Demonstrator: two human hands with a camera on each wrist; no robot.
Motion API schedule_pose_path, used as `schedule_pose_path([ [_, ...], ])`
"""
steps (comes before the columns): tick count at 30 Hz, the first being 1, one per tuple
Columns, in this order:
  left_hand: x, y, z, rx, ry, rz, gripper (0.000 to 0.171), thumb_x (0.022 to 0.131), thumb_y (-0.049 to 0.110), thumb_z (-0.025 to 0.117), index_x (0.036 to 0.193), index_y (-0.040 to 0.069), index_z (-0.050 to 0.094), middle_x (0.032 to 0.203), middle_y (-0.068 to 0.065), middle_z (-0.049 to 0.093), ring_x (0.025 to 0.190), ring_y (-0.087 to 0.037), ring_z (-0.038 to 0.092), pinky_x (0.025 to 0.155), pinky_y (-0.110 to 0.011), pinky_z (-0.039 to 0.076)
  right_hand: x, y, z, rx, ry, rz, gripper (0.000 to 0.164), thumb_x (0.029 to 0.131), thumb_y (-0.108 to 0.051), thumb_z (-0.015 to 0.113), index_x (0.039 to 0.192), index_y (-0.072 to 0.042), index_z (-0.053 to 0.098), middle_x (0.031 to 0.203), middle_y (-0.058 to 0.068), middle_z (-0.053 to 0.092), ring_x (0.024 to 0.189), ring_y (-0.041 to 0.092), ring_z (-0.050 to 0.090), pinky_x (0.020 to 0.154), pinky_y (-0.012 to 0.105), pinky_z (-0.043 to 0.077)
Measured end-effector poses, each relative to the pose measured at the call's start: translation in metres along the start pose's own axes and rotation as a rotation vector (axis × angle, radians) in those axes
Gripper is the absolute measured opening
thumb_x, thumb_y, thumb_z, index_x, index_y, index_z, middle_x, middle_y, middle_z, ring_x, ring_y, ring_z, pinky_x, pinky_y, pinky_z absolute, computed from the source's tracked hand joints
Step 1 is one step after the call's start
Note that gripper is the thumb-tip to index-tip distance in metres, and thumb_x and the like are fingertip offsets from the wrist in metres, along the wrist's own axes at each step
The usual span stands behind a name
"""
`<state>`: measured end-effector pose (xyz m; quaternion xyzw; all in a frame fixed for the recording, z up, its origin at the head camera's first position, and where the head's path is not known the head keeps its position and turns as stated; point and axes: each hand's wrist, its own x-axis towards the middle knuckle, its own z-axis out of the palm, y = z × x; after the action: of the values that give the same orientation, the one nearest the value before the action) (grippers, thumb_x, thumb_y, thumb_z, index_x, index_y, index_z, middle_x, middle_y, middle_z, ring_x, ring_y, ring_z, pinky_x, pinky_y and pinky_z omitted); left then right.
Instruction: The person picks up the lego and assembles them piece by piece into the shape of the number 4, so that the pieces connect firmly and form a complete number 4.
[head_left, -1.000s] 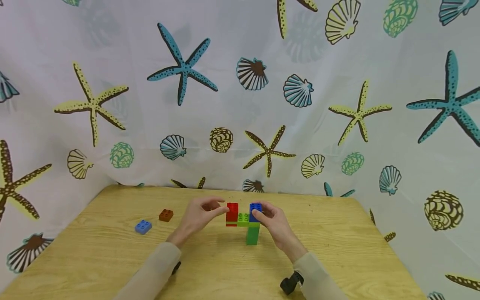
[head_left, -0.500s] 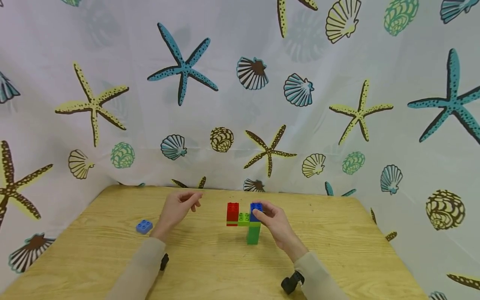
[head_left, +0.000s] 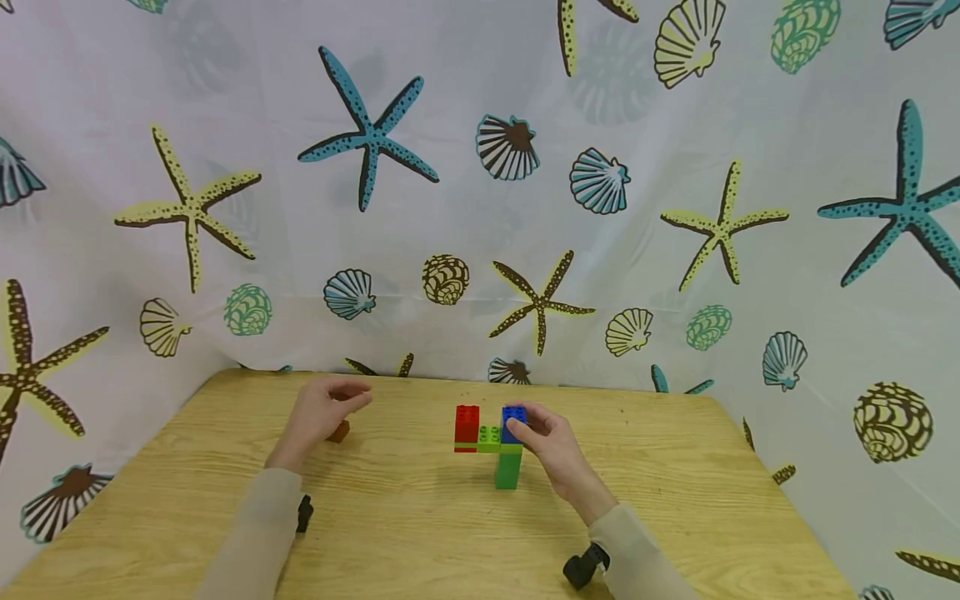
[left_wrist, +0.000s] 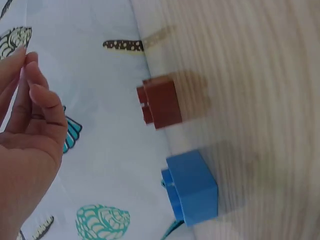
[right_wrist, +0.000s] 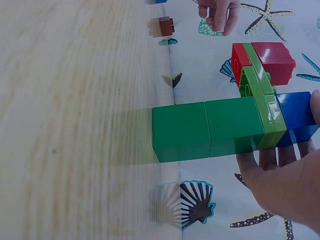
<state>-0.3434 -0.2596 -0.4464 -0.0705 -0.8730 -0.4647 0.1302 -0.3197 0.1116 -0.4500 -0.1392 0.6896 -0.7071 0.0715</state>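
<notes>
In the head view a small tower of toy building bricks stands upright on the table. Green bricks (right_wrist: 207,131) form its column, topped by light green pieces (head_left: 489,438) reaching left. A red brick (head_left: 467,423) sits on the left end, with more red beneath. Over the column is a dark blue brick (head_left: 513,413), which my right hand (head_left: 553,446) pinches between thumb and fingers. My left hand (head_left: 311,421) hovers, fingers loosely bent and holding nothing, near a brown brick (left_wrist: 165,102) and a lighter blue brick (left_wrist: 194,187). The head view hides the lighter blue brick behind that hand.
The wooden table (head_left: 420,533) meets a hanging cloth (head_left: 450,217) printed with starfish and shells at its back and sides. Dark camera mounts (head_left: 587,565) are worn at both wrists.
My left hand has moved left from beside the red brick to above the loose bricks. My right hand keeps its hold on the dark blue brick, and the tower stays put.
</notes>
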Motion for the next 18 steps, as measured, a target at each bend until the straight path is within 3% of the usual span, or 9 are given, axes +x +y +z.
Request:
schedule_pose_path([
  [3, 0.000, -0.010, -0.010, 0.032, -0.029, 0.007, 0.031, 0.092, 0.026, 0.069, 0.118, 0.009, 0.070, 0.111, -0.013, 0.070, 0.097, -0.022, 0.063, 0.075, -0.027, 0.054, 0.000, 0.000, 0.000, 0.000, -0.002, 0.001, 0.044, 0.096, -0.022, 0.065, 0.137, -0.007, 0.055, 0.133, 0.016, 0.057, 0.122, 0.030, 0.055, 0.111, 0.052, 0.037],
  [8, 0.001, -0.021, -0.022, 0.074, -0.067, -0.001, 0.028, 0.093, 0.014, 0.068, 0.119, 0.004, 0.069, 0.112, -0.017, 0.069, 0.096, -0.026, 0.061, 0.073, -0.028, 0.052, -0.001, -0.001, 0.001, -0.001, -0.004, 0.003, 0.046, 0.095, -0.023, 0.065, 0.137, -0.006, 0.055, 0.132, 0.015, 0.058, 0.119, 0.026, 0.057, 0.110, 0.049, 0.039],
  [18, -0.001, -0.032, -0.027, 0.206, -0.265, -0.081, 0.042, 0.089, 0.004, 0.068, 0.130, -0.002, 0.060, 0.131, -0.024, 0.058, 0.119, -0.043, 0.049, 0.094, -0.056, 0.044, -0.002, -0.001, 0.001, -0.011, 0.005, 0.010, 0.044, 0.096, -0.022, 0.064, 0.136, -0.008, 0.056, 0.132, 0.015, 0.058, 0.118, 0.024, 0.057, 0.110, 0.050, 0.039],
])
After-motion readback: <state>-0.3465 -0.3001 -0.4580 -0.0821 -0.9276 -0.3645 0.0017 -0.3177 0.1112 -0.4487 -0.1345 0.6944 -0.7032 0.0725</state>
